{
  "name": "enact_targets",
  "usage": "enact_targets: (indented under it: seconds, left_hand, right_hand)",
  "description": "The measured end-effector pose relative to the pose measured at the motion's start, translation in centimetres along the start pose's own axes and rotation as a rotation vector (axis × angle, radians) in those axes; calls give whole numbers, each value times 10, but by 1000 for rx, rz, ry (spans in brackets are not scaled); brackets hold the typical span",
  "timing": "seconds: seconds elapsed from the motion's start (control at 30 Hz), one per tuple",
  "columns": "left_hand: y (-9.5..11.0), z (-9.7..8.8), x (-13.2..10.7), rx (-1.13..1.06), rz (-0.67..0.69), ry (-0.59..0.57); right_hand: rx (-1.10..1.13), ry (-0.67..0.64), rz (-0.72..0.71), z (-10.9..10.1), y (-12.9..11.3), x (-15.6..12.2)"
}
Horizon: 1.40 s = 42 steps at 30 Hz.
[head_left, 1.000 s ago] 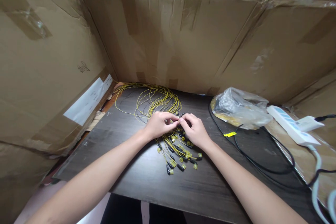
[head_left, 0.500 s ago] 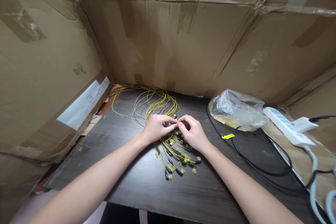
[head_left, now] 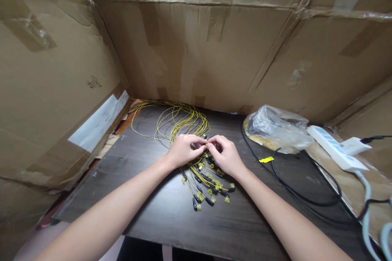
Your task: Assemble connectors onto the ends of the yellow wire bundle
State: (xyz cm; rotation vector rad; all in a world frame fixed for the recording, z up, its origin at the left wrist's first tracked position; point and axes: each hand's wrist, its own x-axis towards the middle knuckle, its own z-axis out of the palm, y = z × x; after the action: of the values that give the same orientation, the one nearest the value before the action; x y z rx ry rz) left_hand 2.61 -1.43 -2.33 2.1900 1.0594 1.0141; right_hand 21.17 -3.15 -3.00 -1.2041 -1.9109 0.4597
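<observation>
Pinching a tiny yellowish bit (head_left: pixel 207 144) between left hand (head_left: pixel 185 149) and right hand (head_left: pixel 226 155), fingertips together, by the plug pile's (head_left: pixel 218 186) far end; could slip into lookalikes, with so little to grip; could snag loose wires (head_left: pixel 201 120) behind the pile.

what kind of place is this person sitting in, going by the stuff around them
Probably a makeshift workbench: taped cardboard walls enclose a dark tabletop, a bundle of yellow cables lies on it, and a white power strip sits at the right.
</observation>
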Motion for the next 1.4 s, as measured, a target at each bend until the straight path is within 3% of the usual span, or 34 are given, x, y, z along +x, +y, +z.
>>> enact_targets:
  seconds: [0.73,1.4]
  left_hand:
    - [3,-3,1,-103,-49,-9]
    - [0,-2,1,-100,-59,-19]
  right_hand:
    - [-1,-53,-3,-3,-2,1]
    - [27,-22,-9,-3,-3,0]
